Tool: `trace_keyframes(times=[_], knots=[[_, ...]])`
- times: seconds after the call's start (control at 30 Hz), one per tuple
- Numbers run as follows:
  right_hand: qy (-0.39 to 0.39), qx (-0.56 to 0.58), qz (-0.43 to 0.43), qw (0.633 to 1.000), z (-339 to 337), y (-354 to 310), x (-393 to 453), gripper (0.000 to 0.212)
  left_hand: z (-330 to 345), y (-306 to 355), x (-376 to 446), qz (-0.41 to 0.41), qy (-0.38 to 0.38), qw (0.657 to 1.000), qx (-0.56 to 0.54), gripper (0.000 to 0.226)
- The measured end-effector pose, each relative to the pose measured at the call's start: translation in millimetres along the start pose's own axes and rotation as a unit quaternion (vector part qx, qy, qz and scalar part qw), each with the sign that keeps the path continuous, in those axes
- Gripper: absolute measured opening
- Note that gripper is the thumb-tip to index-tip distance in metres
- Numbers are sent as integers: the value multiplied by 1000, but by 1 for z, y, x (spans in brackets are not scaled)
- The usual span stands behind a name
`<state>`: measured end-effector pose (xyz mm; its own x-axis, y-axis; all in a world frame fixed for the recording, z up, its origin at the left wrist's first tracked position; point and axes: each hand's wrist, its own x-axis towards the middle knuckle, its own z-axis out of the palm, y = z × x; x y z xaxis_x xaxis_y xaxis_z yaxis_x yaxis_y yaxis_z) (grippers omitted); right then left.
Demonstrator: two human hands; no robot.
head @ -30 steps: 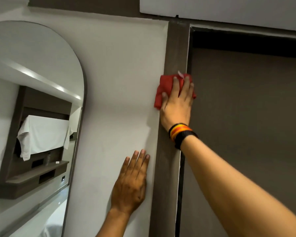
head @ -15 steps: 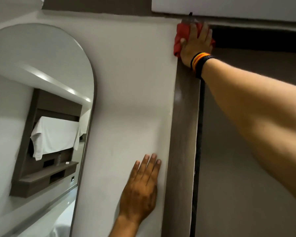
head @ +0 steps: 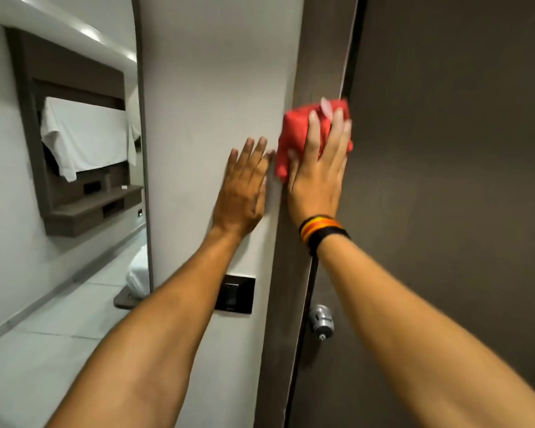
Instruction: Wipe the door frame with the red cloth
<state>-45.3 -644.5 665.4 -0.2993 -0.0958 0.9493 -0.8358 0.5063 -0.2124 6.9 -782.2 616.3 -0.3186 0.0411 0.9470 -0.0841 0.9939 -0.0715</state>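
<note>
The right hand (head: 317, 177) presses the red cloth (head: 300, 131) flat on the dark door frame (head: 288, 273), its fingers (head: 337, 128) stretched over the cloth, not curled around it. The left hand (head: 244, 186) lies open on the white wall (head: 210, 88), just beside the frame.

Bare forearms, one banded wrist

Both arms are bare from the frame's lower edge up, with no sleeve showing. The right hand (head: 317, 168) has a wristband (head: 322, 230) just below it, striped in black, red, yellow and orange, with a wider black strap on its forearm side. The left hand (head: 243, 193), left of the wristband, wears no ring, watch or band.
</note>
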Motion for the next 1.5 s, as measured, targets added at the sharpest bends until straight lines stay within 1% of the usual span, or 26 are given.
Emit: trace_keyframes(times=[0.13,0.2,0.27,0.33,0.4,0.47,0.57,0.63,0.73,0.83,0.87,0.97,1.03,1.1,1.13,1.17,1.23,1.3,1.4,1.47,1.5], knots=[[-55,8,36,998,14,14,-88,63,-15,20,-29,-43,28,997,-50,44],[-69,11,51,996,21,19,-127,65,-19,30,-59,-50,12,997,-59,43],[-84,13,59,995,26,26,-168,73,-20,38,-92,-60,-24,996,-64,43],[-112,8,71,991,31,34,-214,89,-21,42,-126,-79,-67,992,-73,44],[-155,-10,85,984,35,41,-259,107,-21,44,-156,-110,-108,984,-88,45],[-204,-23,93,974,39,49,-299,117,-20,46,-183,-143,-153,973,-97,48],[-251,-17,115,961,43,55,-341,120,-17,53,-215,-162,-223,957,-91,53],[-270,-8,155,950,44,54,-356,114,-18,62,-229,-195,-274,936,-106,58],[-276,14,233,932,30,51,-358,98,-26,72,-242,-219,-312,919,-101,61],[-286,3,289,914,8,57,-349,76,-39,82,-245,-215,-309,921,-104,59],[-285,17,298,911,0,58,-345,72,-45,85,-244,-213,-306,922,-107,59],[-263,112,281,916,-23,51,-321,66,-57,93,-233,-215,-303,919,-131,61],[-227,159,273,921,-40,43,-291,64,-60,97,-220,-247,-293,907,-176,66],[-181,187,252,932,-56,37,-253,65,-60,101,-201,-308,-277,878,-242,69],[-167,201,243,934,-67,34,-235,66,-60,105,-189,-332,-263,863,-276,67],[-161,214,238,934,-76,31,-218,70,-60,107,-176,-346,-242,851,-312,61],[-157,239,233,929,-101,27,-188,86,-61,119,-148,-346,-214,836,-368,43],[-157,248,232,928,-129,29,-166,103,-65,137,-119,-308,-201,849,-380,24],[-150,251,258,921,-164,55,-144,119,-68,173,-85,-267,-184,852,-411,12],[-157,278,300,899,-191,84,-135,120,-63,203,-71,-247,-181,849,-431,11],[-164,303,324,881,-204,97,-134,113,-58,216,-67,-242,-180,846,-440,12]])
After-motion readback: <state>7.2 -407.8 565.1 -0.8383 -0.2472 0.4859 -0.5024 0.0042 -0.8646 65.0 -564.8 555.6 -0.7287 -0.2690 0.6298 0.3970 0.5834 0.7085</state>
